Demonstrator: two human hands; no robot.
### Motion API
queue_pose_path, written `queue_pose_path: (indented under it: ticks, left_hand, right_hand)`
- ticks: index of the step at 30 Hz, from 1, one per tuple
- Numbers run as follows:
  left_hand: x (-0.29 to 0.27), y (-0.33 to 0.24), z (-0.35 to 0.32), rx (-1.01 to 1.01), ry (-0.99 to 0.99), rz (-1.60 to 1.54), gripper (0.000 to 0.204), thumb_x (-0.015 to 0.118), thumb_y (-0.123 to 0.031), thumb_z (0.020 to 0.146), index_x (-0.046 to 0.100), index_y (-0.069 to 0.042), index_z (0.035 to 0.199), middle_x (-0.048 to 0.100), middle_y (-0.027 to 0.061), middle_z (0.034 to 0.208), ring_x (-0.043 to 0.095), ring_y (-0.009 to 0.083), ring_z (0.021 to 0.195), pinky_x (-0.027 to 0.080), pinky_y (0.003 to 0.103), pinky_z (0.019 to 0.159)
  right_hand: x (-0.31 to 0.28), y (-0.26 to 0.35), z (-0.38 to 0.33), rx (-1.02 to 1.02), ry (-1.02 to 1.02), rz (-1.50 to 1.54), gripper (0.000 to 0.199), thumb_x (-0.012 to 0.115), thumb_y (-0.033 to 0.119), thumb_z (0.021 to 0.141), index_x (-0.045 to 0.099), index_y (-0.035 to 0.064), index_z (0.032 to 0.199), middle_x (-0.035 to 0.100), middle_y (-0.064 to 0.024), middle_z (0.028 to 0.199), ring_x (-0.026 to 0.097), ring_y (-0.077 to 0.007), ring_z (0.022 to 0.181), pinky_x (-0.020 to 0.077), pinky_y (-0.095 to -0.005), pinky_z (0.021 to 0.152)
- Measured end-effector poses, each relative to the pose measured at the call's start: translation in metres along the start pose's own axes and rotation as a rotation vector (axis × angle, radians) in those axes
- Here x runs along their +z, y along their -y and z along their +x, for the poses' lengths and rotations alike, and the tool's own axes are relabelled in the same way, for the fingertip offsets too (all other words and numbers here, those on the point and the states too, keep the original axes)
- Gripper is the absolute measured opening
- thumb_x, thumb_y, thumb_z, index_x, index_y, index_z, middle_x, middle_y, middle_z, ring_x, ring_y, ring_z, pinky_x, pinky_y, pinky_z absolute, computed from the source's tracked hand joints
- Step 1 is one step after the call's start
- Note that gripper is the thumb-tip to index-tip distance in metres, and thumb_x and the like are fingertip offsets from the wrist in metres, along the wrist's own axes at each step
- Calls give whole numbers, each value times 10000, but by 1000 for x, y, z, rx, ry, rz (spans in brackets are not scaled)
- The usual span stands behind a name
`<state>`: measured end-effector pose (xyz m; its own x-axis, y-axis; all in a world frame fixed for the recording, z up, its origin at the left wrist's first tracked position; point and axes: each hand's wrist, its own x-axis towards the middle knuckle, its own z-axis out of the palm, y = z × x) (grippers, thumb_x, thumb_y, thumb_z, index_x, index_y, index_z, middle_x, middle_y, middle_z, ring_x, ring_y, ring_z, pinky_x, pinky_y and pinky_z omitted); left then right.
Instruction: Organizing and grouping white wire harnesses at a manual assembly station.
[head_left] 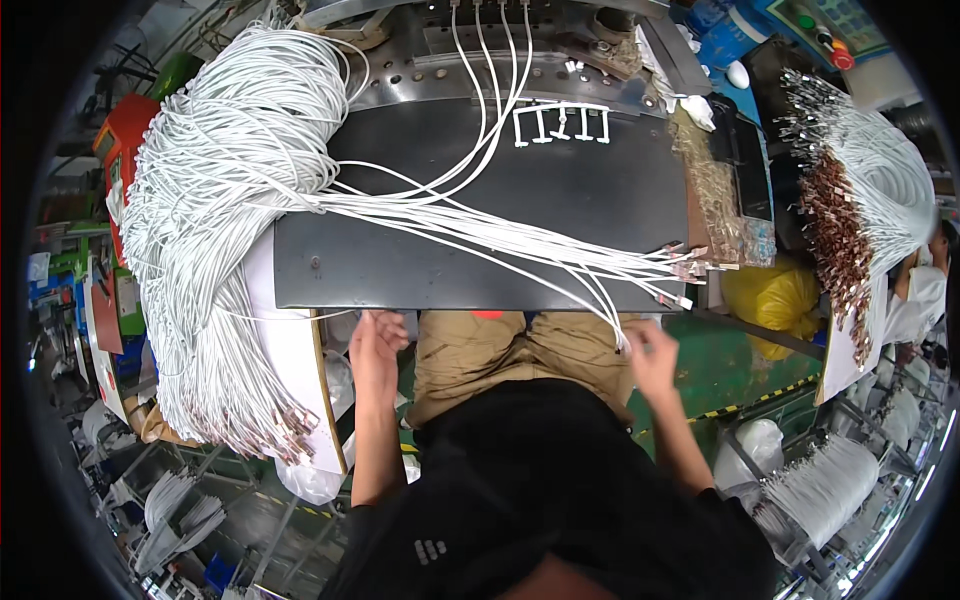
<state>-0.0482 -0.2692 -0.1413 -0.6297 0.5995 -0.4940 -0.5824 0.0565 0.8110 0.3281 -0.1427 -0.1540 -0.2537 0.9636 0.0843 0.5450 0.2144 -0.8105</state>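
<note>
My left hand [377, 350] is at the near edge of a black board [420, 270], its fingers curled on a thin white cable [290, 318] that comes from the big bundle on the left. My right hand [653, 355], a little blurred, hangs just past the board's near right edge. Its fingers close on the ends of a few white cables [605, 300]; the tips are partly hidden. More white cables [480, 222] stretch across the board, their small connector ends [690, 265] at its right side. A large white cable bundle [230, 140] is piled at the left.
Beyond the board is a metal machine bed [430, 80] with several white cables set into it. A comb-shaped white plastic runner [562, 106] lies on the board. At the right are a yellow bag [770, 310] and another coiled cable bundle [890, 170] with brownish ends.
</note>
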Motion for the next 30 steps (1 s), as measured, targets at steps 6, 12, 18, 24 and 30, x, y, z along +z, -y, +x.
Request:
queue_pose_path:
  ticks: [6,12,18,24,30]
  left_hand:
    - [-19,-3,2,129,-144,415,311,553,-268,1002,657,-23,840,690,95,779,642,157,710,514,305,713]
    - [-14,28,24,-12,6,159,341,565,-321,1026,666,-9,931,703,65,850,650,121,739,532,262,699]
    - [-24,17,20,-20,-19,157,376,588,-376,1018,675,-23,921,700,45,848,642,106,758,513,239,729]
    - [-29,9,23,-107,19,165,375,601,-382,1009,698,-26,938,713,50,873,653,107,782,508,236,756]
    - [-28,12,29,-103,25,168,397,560,-366,1027,698,-6,931,721,74,873,667,127,791,525,255,753]
  right_hand:
    - [23,35,27,318,90,-109,406,619,163,862,427,-50,574,320,-105,488,316,-118,529,234,-425,471]
    - [-6,-34,14,139,182,-272,340,548,158,953,710,-85,780,654,-125,627,583,-185,566,450,-379,548]
    - [-17,-123,21,33,369,-264,337,634,245,939,670,-44,1108,645,-252,1037,619,-314,931,454,-446,846]
    - [-23,-182,20,157,639,-632,544,717,411,887,648,26,1264,644,-324,1176,651,-344,1057,458,-491,965]
    - [7,-118,21,5,146,2,384,533,198,965,734,-71,779,665,-123,629,601,-178,556,464,-354,545]
